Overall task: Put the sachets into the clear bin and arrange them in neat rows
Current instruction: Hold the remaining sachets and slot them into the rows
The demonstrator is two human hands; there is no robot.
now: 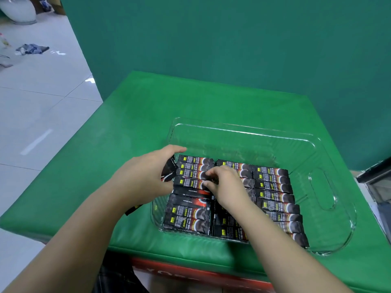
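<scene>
A clear bin (323, 182) stands on the green table and holds several black sachets (273, 195) laid flat in three rows along its near half. My left hand (146, 176) hovers at the bin's left wall and grips a small bunch of black sachets (169, 171). My right hand (226, 187) reaches into the bin over the middle row, its fingertips pinching the end of a sachet (203, 176) in the left row. One sachet (133, 209) pokes out from under my left forearm, outside the bin.
The green table (148, 115) ends close on the left, where white floor tiles (38, 115) show. A green backdrop (232, 39) rises behind. The bin's far half holds no sachets. A dark object (376, 178) sits at the right edge. A red box (190, 273) lies below the table's front.
</scene>
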